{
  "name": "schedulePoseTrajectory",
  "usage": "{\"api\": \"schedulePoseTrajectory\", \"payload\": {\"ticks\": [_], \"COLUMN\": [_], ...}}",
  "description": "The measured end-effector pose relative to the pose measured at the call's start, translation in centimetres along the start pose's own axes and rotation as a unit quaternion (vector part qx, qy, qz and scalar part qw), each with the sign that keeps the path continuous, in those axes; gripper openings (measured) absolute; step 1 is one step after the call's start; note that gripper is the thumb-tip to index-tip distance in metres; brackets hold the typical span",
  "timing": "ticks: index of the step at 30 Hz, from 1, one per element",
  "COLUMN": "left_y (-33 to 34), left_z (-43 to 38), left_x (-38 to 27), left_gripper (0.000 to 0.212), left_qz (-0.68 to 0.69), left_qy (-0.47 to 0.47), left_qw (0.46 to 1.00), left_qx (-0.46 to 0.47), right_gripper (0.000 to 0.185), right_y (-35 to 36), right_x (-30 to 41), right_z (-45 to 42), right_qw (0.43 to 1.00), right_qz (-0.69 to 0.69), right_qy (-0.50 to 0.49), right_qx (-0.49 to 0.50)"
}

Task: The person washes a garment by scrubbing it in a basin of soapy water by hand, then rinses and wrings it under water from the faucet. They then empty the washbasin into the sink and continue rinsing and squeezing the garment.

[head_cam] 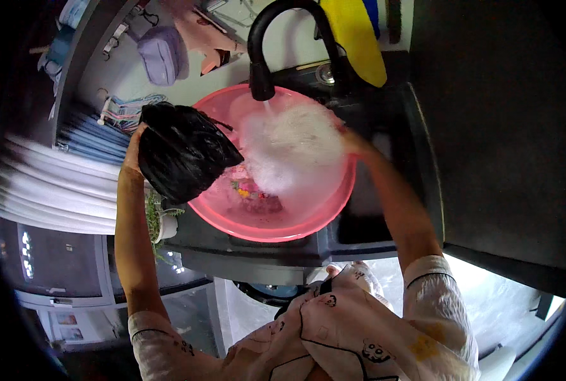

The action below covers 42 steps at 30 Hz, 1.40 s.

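Observation:
My left hand [136,138] grips a dark, wet-looking bunched cloth [185,152], held up over the left rim of a pink plastic basin [273,234]. Water runs from a black gooseneck faucet [262,81] into the basin. White foam [297,147] covers much of the water, and a patterned cloth [249,190] with colourful spots lies in the lower part. At the basin's right side is my right hand [352,140], blurred and partly hidden beside the foam; whether its fingers hold the rim or something else cannot be told.
A dark counter [368,190] carries the basin. Behind the faucet hangs a yellow item [354,43]. A lilac pouch [160,55] hangs on the wall at upper left. Clothes hangers [130,112], a white curtain-like cloth [59,185] and a potted plant [166,226] are on the left.

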<state>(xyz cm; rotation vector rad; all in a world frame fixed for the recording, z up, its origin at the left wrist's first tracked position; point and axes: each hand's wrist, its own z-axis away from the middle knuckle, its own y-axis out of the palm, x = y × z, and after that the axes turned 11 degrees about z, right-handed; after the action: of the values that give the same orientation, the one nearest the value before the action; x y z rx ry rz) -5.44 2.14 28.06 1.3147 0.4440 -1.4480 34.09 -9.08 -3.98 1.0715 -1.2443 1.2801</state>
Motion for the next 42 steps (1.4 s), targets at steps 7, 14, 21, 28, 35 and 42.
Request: {"api": "schedulePoseTrajectory", "payload": {"ticks": [7,14,21,28,35,42], "left_y": [1.3,4.7,8.7,13.6,14.6,16.9], "left_z": [-2.2,-2.8,-3.5,-2.1,-3.1,-3.8], "left_x": [-1.2,-1.3,-1.1,0.1,-0.1,0.3], "left_gripper": [0.043,0.041,0.041,0.045,0.046,0.044], "left_qz": [0.008,0.009,0.001,-0.041,0.007,0.032], "left_qy": [0.043,0.020,0.065,0.101,0.057,0.081], "left_qw": [0.999,0.997,0.995,0.994,0.998,0.996], "left_qx": [-0.010,0.068,0.071,-0.027,-0.013,0.027], "right_gripper": [0.039,0.038,0.038,0.038,0.037,0.037], "right_y": [-1.2,-2.2,-2.8,-2.7,-2.2,-0.4], "right_x": [4.8,2.6,2.7,2.3,1.5,-2.4], "right_z": [0.0,-0.2,-0.7,-1.1,-1.3,-1.5], "right_qw": [0.946,0.954,0.956,0.956,0.961,0.983], "right_qz": [0.180,0.206,0.208,0.213,0.209,0.159], "right_qy": [0.254,0.208,0.198,0.195,0.176,0.091], "right_qx": [0.090,0.064,0.059,0.055,0.032,-0.027]}}
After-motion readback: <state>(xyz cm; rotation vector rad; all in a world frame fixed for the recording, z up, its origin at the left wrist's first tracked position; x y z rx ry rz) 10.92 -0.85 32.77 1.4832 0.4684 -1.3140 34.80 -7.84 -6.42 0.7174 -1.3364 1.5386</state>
